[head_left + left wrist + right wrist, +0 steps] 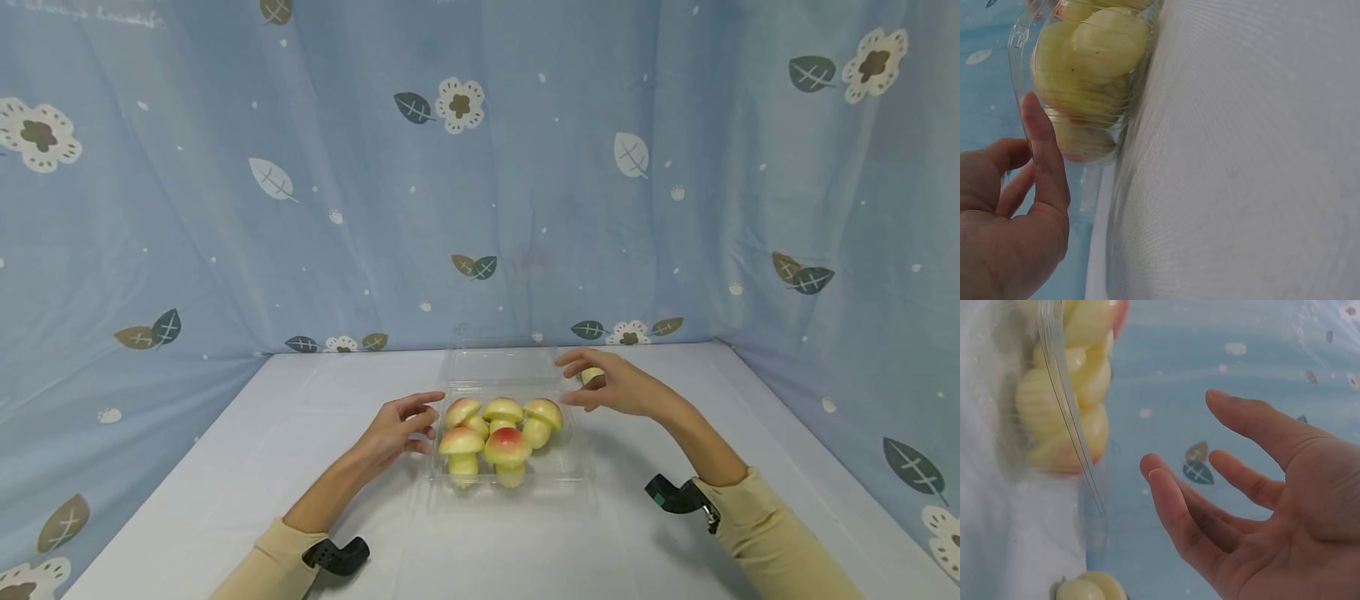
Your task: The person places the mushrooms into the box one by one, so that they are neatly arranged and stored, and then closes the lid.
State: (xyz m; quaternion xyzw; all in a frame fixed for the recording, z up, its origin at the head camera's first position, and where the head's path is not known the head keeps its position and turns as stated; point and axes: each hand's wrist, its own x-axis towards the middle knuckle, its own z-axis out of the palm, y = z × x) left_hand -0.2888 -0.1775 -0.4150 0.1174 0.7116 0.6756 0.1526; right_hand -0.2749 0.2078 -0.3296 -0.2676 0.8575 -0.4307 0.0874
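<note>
A clear plastic box [558, 462] with its lid [502, 364] folded back holds several yellow mushroom-shaped pieces [507, 447] with reddish caps. My left hand [397, 429] is at the box's left side, fingers loosely bent. In the left wrist view, its thumb [1047, 150] lies against the box's rim; whether it presses there I cannot tell. My right hand [611, 383] hovers by the right rear corner, fingers spread and holding nothing. Behind it, one more mushroom piece [592, 375] is partly hidden; the right wrist view shows that loose piece [1088, 587] at the bottom.
A white table surface [300, 425] lies under the box. Blue curtains [525, 167] printed with leaves and flowers hang behind and along both sides. A black strap device [337, 557] is on the left wrist and another black device [678, 496] on the right.
</note>
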